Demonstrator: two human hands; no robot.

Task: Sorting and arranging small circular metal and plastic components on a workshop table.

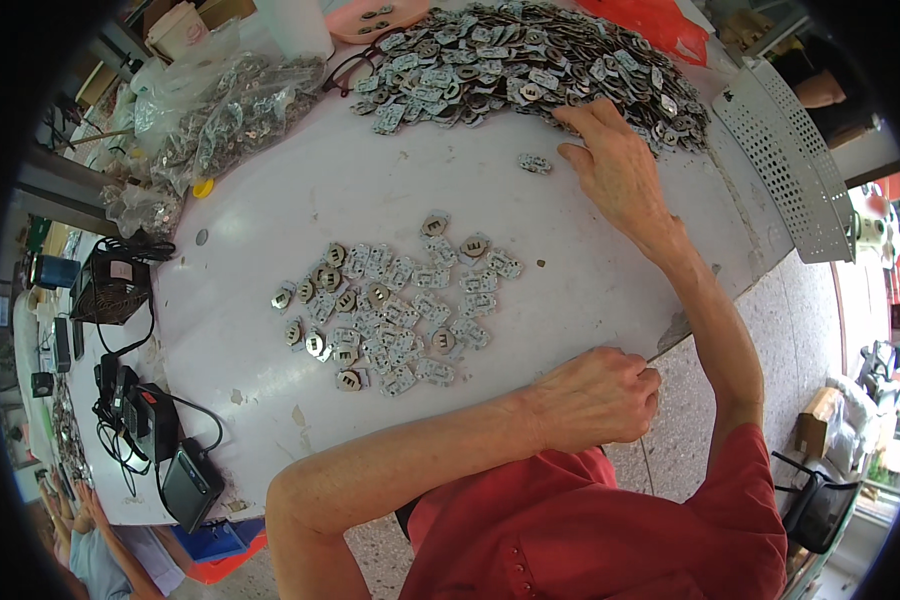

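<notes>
My right hand [615, 165] reaches to the near edge of a large heap of small grey metal parts [530, 60]. Its fingers are stretched out, the thumb apart from them, and I see nothing held. One loose part [534, 163] lies just left of the thumb. My left hand [598, 398] is curled into a fist at the table's near edge; whatever is inside it, if anything, is hidden. Beyond my left forearm, a spread group of similar small parts [400, 315] lies on the white table [240, 280], several showing a round brownish disc face up.
Plastic bags of small metal pieces [210, 120] sit at the far left, near glasses [350, 75] and a pink tray [375, 18]. A perforated grey basket [785, 150] stands at the right edge. Black adapters and cables [150, 420] lie at left. Another person's arms [100, 520] show lower left.
</notes>
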